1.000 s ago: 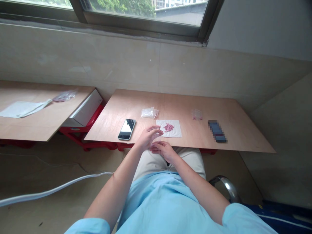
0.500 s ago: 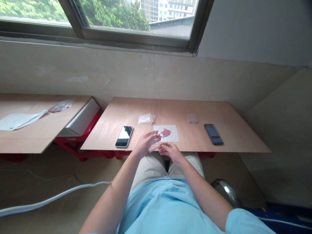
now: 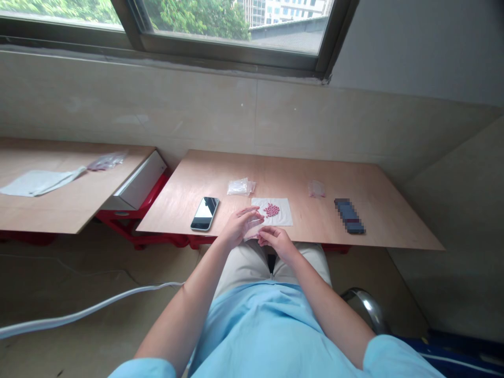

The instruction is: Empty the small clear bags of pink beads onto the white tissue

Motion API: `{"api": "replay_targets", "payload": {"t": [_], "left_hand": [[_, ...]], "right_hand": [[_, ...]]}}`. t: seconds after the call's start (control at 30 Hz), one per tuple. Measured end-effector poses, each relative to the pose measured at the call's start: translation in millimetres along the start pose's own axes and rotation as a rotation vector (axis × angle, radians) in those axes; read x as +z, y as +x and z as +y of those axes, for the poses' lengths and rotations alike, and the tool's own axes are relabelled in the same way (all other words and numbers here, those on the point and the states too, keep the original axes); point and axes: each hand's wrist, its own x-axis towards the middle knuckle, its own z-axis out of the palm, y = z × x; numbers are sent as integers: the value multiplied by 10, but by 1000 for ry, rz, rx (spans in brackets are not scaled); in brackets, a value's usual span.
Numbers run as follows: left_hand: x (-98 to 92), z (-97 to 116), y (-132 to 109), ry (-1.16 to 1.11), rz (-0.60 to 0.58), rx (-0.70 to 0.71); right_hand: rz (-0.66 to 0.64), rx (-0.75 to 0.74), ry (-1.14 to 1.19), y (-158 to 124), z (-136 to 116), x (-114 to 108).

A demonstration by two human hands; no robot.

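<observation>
My left hand (image 3: 239, 226) is over the table's front edge, with its fingers curved around what looks like a small clear plastic bag (image 3: 252, 231), only faintly visible. Close beside it, my right hand (image 3: 277, 240) has thumb and fingertips pinched together at the bag's right side; whatever is between them is too small to make out. Just beyond both hands a white cloth (image 3: 285, 216) lies flat, bearing a loose cluster of small pink beads (image 3: 271, 210). The left fingertips overlap the cloth's left edge.
Clear plastic bags (image 3: 240, 187) lie behind the cloth, and another small bag (image 3: 316, 189) sits to the right. A phone (image 3: 205, 213) rests on the left, a blurred-out dark device (image 3: 349, 216) on the right. A second table (image 3: 43, 218) holds a white cloth (image 3: 41, 181).
The camera view has shifted slightly, moving the whole scene a little to the right and up. Both hands stay close together, and my right fingertips remain pinched. The beads look unchanged.
</observation>
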Motion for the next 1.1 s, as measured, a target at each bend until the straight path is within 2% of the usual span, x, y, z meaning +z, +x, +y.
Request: {"api": "replay_targets", "payload": {"t": [0.23, 0.43, 0.57, 0.7, 0.83, 1.0, 1.1], "left_hand": [[-33, -26, 2, -13, -3, 27], [-38, -4, -13, 45, -26, 88], [-31, -3, 34, 51, 1, 145], [-23, -5, 57, 49, 27, 155], [19, -13, -1, 234, 55, 210], [87, -63, -50, 350, 49, 230], [117, -105, -53, 436, 15, 246]], "right_hand": [[-5, -51, -60, -8, 42, -4], [-150, 8, -336, -92, -25, -130], [-152, 51, -217, -115, -72, -168], [-57, 53, -45, -97, -115, -196], [-6, 63, 57, -138, -244, -269], [3, 74, 14, -254, -437, -441], [-53, 70, -183, -293, -491, -543]]}}
